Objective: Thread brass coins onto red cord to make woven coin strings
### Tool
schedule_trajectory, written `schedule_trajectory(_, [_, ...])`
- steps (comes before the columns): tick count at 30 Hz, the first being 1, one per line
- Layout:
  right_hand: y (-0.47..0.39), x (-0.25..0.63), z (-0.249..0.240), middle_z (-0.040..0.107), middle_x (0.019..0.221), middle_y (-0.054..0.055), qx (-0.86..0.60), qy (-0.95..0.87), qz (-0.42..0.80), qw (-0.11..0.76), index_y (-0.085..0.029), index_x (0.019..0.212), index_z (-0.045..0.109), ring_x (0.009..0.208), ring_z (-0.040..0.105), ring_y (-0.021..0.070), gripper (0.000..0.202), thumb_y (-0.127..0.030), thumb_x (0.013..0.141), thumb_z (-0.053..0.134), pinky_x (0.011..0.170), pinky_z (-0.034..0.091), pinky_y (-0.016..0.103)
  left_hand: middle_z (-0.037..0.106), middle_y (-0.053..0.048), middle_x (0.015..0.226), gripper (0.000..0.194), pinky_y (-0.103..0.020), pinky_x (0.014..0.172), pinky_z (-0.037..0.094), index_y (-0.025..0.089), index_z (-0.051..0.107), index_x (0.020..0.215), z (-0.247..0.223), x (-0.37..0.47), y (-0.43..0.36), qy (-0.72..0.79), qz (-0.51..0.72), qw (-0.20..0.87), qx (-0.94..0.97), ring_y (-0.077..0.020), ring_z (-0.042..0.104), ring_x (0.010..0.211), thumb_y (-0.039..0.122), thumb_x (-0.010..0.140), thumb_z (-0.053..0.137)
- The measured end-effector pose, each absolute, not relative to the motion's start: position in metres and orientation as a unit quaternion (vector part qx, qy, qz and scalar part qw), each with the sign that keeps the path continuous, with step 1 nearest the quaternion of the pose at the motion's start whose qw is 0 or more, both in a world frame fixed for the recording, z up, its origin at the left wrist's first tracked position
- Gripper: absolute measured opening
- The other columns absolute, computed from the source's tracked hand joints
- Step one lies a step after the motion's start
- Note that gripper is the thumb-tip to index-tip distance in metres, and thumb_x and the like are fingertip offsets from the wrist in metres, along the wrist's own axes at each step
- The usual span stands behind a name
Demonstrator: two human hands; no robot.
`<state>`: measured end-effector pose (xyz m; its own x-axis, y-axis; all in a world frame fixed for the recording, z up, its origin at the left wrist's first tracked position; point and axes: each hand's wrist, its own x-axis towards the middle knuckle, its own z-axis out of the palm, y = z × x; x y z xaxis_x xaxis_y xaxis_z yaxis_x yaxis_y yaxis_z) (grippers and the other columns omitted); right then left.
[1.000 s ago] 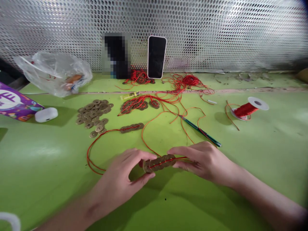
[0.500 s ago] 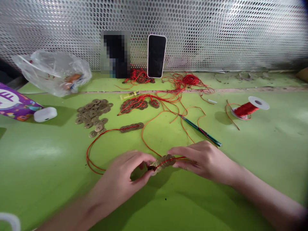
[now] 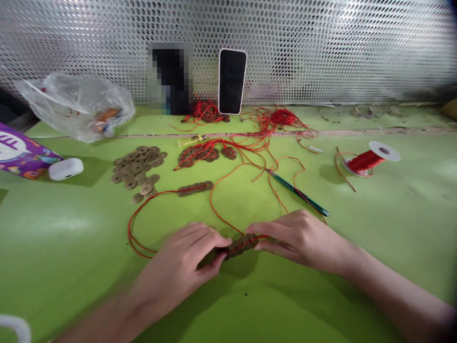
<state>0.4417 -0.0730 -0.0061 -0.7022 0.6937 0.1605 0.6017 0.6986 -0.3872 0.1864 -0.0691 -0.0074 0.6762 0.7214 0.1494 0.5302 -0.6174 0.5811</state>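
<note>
A short row of overlapping brass coins (image 3: 240, 245) with red cord along it spans the gap between my two hands. My left hand (image 3: 193, 255) pinches the row's left end between thumb and fingers. At the other end, my right hand (image 3: 296, 240) has its thumb and index finger closed on the last coin and the cord. Beyond my left hand lies a second strung coin row (image 3: 195, 188), whose red cord (image 3: 130, 224) loops round toward my left wrist. A pile of loose coins (image 3: 137, 164) is farther left.
Behind are strung coins (image 3: 200, 155), a yellow lighter (image 3: 193, 140), tangled red cord (image 3: 282, 117) and a propped phone (image 3: 232, 81). A green pen-like tool (image 3: 300, 193) and a cord spool (image 3: 364, 163) lie right. A white case (image 3: 66, 169) and plastic bag (image 3: 82, 105) sit left.
The coin row has tilted and come down slightly, so its faces look darker. Both hands keep hold of its ends and have barely shifted.
</note>
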Motion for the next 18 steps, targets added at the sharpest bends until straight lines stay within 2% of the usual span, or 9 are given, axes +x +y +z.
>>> schedule_trajectory(11, [-0.0705,0.4417,-0.0057,0.066,0.069,-0.002,-0.356,-0.912,0.161,0.123,-0.021,0.116,0.059,0.053,0.057,0.0087,0.028,-0.035,0.1,0.041,0.051,0.032,0.023,0.07,-0.002,0.08,0.021,-0.031,0.07,0.05,0.017,0.063,0.094,-0.0022,0.1901,-0.0683,0.29,0.195,0.146,0.925,-0.0165,0.063,0.073,0.008,0.091,0.044])
schedule_trajectory(18, [-0.0674,0.4403,-0.0069,0.069,0.073,-0.001,-0.366,-0.907,0.194,0.073,-0.022,0.114,0.06,0.057,0.06,0.0101,0.026,-0.035,0.098,0.044,0.051,0.033,0.023,0.066,-0.003,0.096,0.019,-0.031,0.072,0.049,0.021,0.065,0.095,-0.0081,0.1876,-0.0676,0.342,0.165,0.19,0.905,-0.0182,0.062,0.083,0.012,0.087,0.05])
